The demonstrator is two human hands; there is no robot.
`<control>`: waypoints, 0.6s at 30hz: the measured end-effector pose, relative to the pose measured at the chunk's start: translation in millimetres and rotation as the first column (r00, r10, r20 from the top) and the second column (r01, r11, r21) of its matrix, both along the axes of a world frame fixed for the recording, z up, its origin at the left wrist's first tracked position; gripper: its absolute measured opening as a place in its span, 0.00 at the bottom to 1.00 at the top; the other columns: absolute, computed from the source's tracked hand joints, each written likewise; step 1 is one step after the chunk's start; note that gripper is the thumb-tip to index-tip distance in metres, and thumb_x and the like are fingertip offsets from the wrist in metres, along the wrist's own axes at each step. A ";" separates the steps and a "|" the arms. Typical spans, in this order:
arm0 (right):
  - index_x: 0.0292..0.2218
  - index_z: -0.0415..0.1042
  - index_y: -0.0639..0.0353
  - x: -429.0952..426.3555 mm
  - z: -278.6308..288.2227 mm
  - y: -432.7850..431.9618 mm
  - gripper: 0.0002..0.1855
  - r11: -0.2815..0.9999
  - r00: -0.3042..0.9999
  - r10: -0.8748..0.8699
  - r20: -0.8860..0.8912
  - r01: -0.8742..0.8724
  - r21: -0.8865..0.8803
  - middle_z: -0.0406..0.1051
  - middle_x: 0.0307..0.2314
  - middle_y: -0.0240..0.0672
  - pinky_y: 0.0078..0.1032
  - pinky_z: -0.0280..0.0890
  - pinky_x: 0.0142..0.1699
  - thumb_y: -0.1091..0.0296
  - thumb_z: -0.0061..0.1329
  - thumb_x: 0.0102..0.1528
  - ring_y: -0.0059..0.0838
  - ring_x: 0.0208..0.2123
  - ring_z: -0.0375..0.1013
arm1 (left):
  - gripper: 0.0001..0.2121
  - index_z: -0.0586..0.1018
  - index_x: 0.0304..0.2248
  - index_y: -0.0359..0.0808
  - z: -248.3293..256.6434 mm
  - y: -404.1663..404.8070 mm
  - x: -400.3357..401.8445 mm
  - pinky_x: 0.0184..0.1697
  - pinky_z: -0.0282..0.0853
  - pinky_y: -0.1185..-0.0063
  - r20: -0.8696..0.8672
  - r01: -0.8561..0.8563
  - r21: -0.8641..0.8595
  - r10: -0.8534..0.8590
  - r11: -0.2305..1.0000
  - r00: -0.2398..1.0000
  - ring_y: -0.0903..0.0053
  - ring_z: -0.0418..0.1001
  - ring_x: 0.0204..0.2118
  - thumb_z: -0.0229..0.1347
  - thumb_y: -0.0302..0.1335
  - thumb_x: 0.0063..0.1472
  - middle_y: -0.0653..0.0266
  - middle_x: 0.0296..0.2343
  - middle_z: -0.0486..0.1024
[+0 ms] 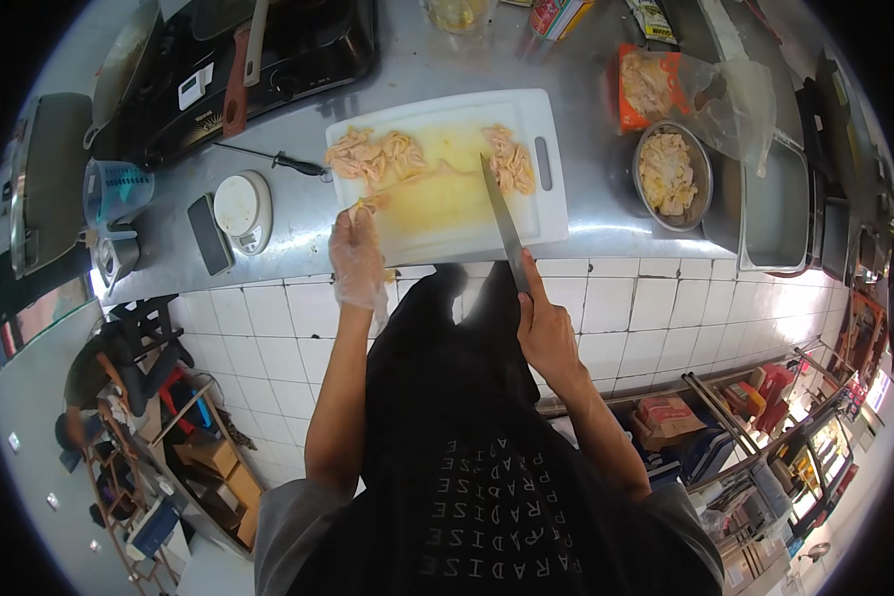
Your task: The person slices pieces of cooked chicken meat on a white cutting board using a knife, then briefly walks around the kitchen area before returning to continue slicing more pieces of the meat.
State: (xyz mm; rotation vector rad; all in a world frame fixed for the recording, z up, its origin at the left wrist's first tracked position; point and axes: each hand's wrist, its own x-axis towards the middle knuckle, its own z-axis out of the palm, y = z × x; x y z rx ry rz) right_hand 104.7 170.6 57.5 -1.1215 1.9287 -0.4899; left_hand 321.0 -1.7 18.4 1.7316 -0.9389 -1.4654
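Note:
My left hand (357, 249), in a clear plastic glove, pinches the end of a strip of raw chicken skin (417, 179) at the left front of a white cutting board (447, 246). The strip stretches across the yellow-stained board towards the knife. My bare right hand (547, 320) grips a long kitchen knife (505, 223), its index finger along the blade's spine and its tip beside the right pile of skin (514, 167). Another pile of skin (357, 156) lies at the board's left. A steel bowl (708, 182) holds more pale raw pieces on the right.
Left of the board are a sharpening rod (298, 164), a kitchen scale (242, 212), a phone (210, 232) and a measuring jug (119, 190). A black gas stove (320, 45) stands behind. On the right are an orange bag (629, 108) and a metal tray (775, 208). A person (93, 372) sits far left.

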 end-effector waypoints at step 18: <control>0.70 0.43 0.45 16.0 13.2 -21.9 0.37 0.998 0.985 -0.041 -0.166 0.034 -0.044 0.67 0.12 0.51 0.51 0.63 0.25 0.73 0.41 0.65 0.58 0.17 0.70 | 0.11 0.80 0.38 0.34 39.6 -3.9 9.7 0.33 0.62 0.80 0.285 0.407 0.052 -0.405 0.912 0.869 0.81 0.65 0.27 0.50 0.32 0.68 0.67 0.25 0.72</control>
